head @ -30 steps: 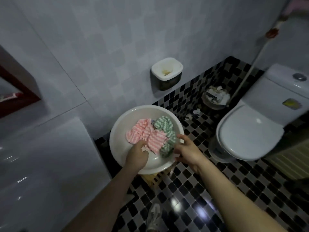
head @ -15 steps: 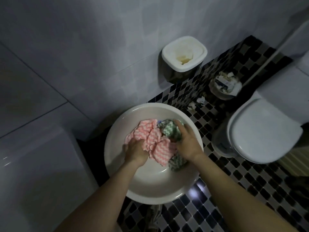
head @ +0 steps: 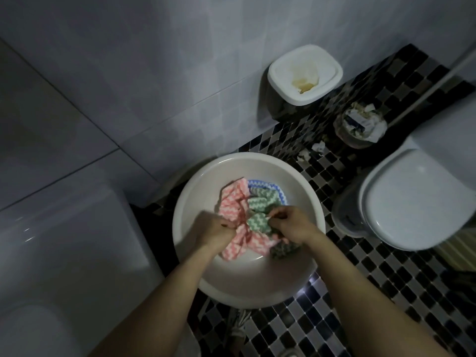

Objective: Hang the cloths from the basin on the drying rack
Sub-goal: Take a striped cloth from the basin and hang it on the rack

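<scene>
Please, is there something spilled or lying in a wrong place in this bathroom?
Yes. Two crumpled paper scraps lie on the checkered floor beside the waste bin. The bin is heaped full of paper, so they probably fell out of it. The white wall container also has a yellowish stain inside.

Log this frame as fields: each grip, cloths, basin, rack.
basin: white, round, beside the toilet
left grip: fingers curled round the pink cloth
right grip: pinches the green cloth
blue cloth: only an edge shows, at the far side of the pile
cloth location: all three in the basin, none lifted clear
drying rack: not in view
</scene>
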### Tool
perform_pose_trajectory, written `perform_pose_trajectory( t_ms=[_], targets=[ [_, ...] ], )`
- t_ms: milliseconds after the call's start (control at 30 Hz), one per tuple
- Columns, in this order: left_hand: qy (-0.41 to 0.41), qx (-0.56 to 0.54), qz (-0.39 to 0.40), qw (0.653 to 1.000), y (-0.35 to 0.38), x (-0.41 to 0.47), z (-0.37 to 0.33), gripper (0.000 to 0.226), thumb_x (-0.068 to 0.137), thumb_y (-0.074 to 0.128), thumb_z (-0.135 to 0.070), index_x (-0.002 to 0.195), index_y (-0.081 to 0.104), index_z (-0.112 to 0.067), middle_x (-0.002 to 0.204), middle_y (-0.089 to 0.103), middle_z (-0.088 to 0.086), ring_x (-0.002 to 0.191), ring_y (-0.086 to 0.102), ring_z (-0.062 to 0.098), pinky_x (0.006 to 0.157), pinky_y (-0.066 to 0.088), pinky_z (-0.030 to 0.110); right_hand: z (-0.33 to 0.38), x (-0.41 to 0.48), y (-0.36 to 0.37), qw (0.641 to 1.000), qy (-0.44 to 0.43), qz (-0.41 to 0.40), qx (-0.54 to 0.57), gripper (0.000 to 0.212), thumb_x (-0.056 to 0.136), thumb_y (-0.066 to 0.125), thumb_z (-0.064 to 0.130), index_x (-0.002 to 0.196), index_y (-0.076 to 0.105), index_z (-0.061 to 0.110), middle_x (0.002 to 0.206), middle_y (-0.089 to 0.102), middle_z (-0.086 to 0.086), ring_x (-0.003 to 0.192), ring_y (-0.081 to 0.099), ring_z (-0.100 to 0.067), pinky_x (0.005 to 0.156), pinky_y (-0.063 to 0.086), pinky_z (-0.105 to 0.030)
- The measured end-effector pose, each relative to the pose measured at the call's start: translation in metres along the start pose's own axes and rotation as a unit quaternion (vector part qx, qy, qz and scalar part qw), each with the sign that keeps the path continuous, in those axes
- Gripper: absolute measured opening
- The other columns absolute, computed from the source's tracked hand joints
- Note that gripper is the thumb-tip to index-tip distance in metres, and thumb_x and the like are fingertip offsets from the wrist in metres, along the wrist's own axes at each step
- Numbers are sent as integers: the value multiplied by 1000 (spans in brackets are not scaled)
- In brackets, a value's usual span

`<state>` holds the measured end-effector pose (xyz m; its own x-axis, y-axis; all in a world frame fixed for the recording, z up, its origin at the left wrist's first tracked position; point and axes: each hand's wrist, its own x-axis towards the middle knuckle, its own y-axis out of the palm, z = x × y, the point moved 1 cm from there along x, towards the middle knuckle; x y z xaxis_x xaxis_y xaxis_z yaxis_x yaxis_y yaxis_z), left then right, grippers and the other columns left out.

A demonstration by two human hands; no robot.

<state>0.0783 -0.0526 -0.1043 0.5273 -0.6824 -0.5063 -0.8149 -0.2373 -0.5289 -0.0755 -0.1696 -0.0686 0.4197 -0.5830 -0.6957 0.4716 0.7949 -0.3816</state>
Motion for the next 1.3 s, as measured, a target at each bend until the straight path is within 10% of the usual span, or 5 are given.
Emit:
perform_pose_trajectory(
  t_ms=[200, 367, 600, 900, 1300],
  targets=[
    [-53, -255, 7, 965, -31, -24, -23, 9, 74, 68, -8, 77, 76, -10, 74, 71, 2, 65, 62, 11, 58, 46, 22, 19, -55, -33, 980, -28, -24, 193, 12, 93, 56, 4, 86, 63, 12, 78, 56, -11, 69, 56, -13, 54, 48, -15],
    [71, -273, 30, 959, -52, -56, -61, 17, 88, 67, -14, 75, 77, -18, 85, 75, -2, 74, 66, 0, 68, 49, 12, 23, -88, -38, 867, 28, 0, 498, 10, 97, 52, 11, 93, 61, 12, 95, 70, -11, 84, 68, -20, 59, 59, -29],
    [60, -387, 23, 920, -59, -91, -96, 23, 96, 55, -14, 84, 75, -13, 92, 75, 13, 89, 70, 29, 83, 56, 42, 26, -125, -19, 769, 21, 55, 636, 46, 87, 63, 32, 123, 60, 5, 119, 67, -19, 99, 68, -30, 66, 62, -31],
    [210, -181, 142, 950, -46, -166, -139, 14, 81, 74, -25, 95, 71, -24, 86, 74, -12, 79, 70, 2, 66, 53, 15, 37, -198, -26, 871, -128, -29, 473, 25, 97, 53, 20, 98, 71, 4, 89, 71, -12, 73, 64, -15, 64, 51, -24],
    [230, -311, 162, 908, -15, -254, -163, 16, 95, 58, -17, 91, 72, -9, 91, 75, 10, 87, 70, 25, 85, 54, 42, -34, -310, -39, 885, -99, -182, 417, 28, 97, 46, 24, 98, 70, 9, 87, 68, -8, 81, 60, -22, 67, 49, -35]
  ],
)
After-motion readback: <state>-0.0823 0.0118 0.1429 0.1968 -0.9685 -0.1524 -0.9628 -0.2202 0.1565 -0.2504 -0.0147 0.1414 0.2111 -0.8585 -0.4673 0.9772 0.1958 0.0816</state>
